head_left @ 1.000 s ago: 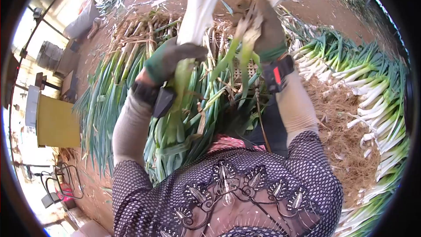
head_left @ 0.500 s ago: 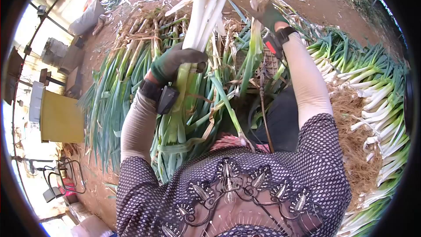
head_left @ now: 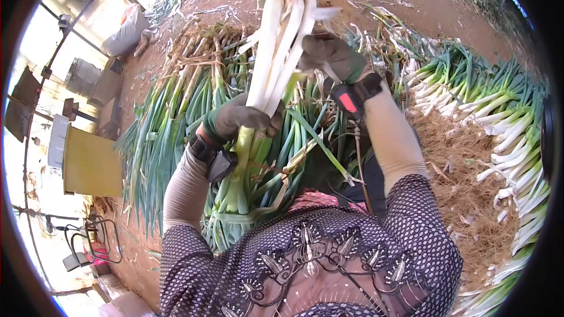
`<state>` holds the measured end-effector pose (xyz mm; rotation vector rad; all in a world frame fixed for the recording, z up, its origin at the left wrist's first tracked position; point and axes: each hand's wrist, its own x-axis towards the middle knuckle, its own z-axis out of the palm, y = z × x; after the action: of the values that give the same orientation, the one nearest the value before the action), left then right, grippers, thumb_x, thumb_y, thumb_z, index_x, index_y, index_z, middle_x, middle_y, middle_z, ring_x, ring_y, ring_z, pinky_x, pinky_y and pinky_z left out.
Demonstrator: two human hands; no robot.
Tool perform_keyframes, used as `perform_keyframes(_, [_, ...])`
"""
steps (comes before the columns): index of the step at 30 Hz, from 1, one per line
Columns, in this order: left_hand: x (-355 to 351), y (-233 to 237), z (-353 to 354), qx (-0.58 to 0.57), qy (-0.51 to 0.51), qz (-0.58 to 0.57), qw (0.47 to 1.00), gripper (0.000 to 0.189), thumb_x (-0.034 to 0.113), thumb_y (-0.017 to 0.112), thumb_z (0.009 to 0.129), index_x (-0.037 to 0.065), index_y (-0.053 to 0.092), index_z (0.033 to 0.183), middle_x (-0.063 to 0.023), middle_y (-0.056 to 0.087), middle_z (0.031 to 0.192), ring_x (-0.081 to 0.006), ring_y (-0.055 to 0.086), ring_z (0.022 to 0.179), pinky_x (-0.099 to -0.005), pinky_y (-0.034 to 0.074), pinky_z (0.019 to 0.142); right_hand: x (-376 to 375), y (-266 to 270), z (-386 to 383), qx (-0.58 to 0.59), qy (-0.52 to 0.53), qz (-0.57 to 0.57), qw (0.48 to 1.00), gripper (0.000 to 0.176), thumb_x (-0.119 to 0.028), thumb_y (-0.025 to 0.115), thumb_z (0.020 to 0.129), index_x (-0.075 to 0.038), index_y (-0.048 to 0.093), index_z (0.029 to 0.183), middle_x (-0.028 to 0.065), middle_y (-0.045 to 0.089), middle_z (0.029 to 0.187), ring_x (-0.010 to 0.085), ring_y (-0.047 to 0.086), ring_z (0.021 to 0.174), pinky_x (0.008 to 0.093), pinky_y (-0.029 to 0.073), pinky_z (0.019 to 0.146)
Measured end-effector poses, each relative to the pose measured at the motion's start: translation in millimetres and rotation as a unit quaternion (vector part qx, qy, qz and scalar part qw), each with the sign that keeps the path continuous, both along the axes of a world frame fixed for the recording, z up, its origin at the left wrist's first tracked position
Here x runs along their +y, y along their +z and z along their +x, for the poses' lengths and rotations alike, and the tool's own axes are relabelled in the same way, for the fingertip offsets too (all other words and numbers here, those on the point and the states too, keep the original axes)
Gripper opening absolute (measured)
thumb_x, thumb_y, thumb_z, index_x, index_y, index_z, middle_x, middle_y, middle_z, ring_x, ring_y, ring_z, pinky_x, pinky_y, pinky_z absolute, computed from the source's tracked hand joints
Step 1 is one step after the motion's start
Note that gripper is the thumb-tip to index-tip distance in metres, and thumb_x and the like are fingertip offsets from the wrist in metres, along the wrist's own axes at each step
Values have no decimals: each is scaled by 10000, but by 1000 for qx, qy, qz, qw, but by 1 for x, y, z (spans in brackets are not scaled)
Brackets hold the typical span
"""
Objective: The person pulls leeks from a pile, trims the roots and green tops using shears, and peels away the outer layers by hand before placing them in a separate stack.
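Observation:
My left hand (head_left: 244, 118), in a dark green and grey glove, is wrapped round a bunch of leeks (head_left: 282, 53). The bunch stands with its white stems and brown roots up and its green leaves down toward my lap. Close to the right side of the white stems is my right hand (head_left: 332, 57), also gloved, with its fingers bent and pressed together. What it grips, if anything, is too blurred to make out. Each wrist carries a strapped black device.
Untrimmed leeks (head_left: 170, 105) lie in a heap on the left. Cleaned leeks (head_left: 499, 114) curve along the right, beside a pile of cut roots (head_left: 458, 182). A yellow box (head_left: 91, 161) stands at the far left. A thin rod (head_left: 359, 158) rises near my lap.
My right hand has moved left and down, to the white stems. The bunch in my left hand sits slightly lower, and its roots now show fully.

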<state>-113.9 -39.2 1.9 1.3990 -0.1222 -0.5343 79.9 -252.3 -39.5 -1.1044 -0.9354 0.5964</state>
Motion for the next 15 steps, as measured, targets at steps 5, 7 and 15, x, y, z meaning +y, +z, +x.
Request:
perform_keyframes(5, [19, -37, -19, -4, -9, 115, 993, 502, 186, 749, 782, -21, 551, 1194, -105, 666, 931, -174, 655, 789, -298, 537, 708, -129, -4, 109, 161, -150, 100, 970, 392, -354, 624, 936, -96, 543, 1220, 51, 626, 765, 167, 627, 646, 289, 550, 631])
perform_keyframes(7, [10, -50, -28, -36, 67, 172, 982, 489, 178, 750, 772, -20, 545, 1170, -100, 657, 909, -157, 634, 770, -296, 516, 671, -165, 46, 85, 178, -440, 88, 875, 487, -408, 662, 903, -66, 531, 1223, -48, 415, 627, 55, 424, 509, 201, 389, 441])
perform_keyframes(15, [-60, -92, -12, -73, 156, 518, 838, 548, 283, 711, 767, -42, 474, 1139, -304, 640, 963, -434, 650, 907, -470, 510, 770, -83, 72, -25, -284, -283, -299, 866, 639, -367, 709, 853, -174, 465, 1410, 95, 687, 966, 201, 663, 817, 312, 511, 812])
